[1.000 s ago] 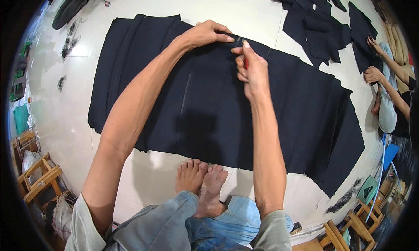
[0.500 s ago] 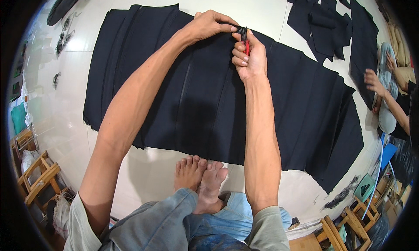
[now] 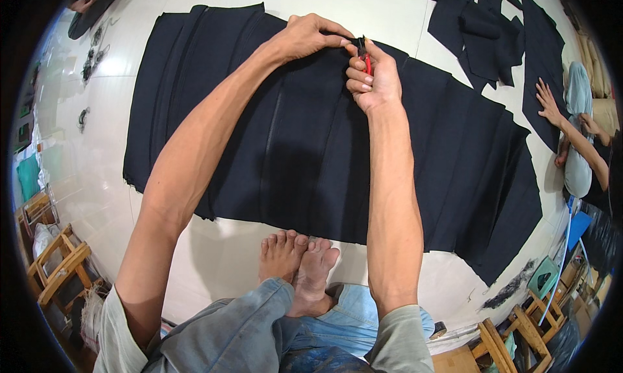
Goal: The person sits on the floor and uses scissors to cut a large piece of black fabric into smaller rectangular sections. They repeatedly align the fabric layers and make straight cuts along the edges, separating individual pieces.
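A row of overlapping dark navy cloth pieces lies across the floor in front of my feet. At its far edge my left hand is closed, thumb and forefinger pinching the cloth border. Just right of those fingertips, my right hand grips small thread snips with red handles and dark blades. The blades point away from me, close to the cloth edge. Whether they touch a thread is too small to make out.
More dark cut pieces lie at the far right. Beside them, another person's hand rests on a long dark piece. Wooden stools stand at the left, with wooden frames at lower right. Dark thread scraps litter the floor.
My right hand with the snips has shifted slightly right; my left hand keeps its pinch. The other person's raised hand has come down flat on the cloth. Another hand now shows at upper left.
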`<state>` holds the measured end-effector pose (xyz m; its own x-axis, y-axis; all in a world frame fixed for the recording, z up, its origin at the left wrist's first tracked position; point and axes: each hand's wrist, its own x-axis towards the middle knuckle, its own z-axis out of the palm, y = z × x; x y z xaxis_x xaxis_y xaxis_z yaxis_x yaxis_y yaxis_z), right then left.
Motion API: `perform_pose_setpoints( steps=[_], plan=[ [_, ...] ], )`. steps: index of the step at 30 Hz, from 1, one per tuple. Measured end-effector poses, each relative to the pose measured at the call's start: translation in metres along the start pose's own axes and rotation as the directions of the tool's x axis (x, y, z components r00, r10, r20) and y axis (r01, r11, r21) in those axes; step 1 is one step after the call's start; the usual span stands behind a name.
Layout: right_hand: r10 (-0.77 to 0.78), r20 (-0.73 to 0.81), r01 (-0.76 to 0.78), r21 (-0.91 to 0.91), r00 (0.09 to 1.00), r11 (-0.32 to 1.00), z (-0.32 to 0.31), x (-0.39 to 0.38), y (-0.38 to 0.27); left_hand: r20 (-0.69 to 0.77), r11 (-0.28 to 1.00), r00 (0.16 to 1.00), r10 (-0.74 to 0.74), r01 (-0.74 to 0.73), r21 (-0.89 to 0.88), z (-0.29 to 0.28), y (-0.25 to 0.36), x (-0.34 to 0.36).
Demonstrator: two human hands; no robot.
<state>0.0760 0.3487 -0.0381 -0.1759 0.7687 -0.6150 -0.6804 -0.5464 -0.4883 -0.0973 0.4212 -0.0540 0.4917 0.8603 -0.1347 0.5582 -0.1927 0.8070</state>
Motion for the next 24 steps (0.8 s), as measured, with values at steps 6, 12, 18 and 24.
perform_pose_setpoints(
  steps=[6, 12, 18, 24],
  plan=[
    [0.034, -0.023, -0.036, -0.082, 0.999, 0.996, -0.002, 0.011, -0.001, 0.027, 0.988, 0.993, 0.115, -0.117, 0.098, -0.004, -0.006, -0.002],
    [-0.364, -0.082, 0.359, -0.067, 0.928, 0.931, -0.003, 0.002, 0.014, -0.232, 0.815, 0.876, 0.422, -0.255, 0.520, 0.013, 0.012, -0.017],
    [-0.765, 0.260, 0.326, -0.943, 0.589, -0.070, -0.038, -0.123, 0.078, -0.322, 0.799, 0.849, 0.418, -0.174, 0.576, 0.022, 0.016, -0.119],
    [-0.649, 0.495, 0.167, -0.850, 0.578, -0.500, -0.116, -0.179, 0.109, -0.168, 0.757, 0.947, 0.274, -0.104, 0.646, 0.055, -0.002, -0.212]
  ],
)
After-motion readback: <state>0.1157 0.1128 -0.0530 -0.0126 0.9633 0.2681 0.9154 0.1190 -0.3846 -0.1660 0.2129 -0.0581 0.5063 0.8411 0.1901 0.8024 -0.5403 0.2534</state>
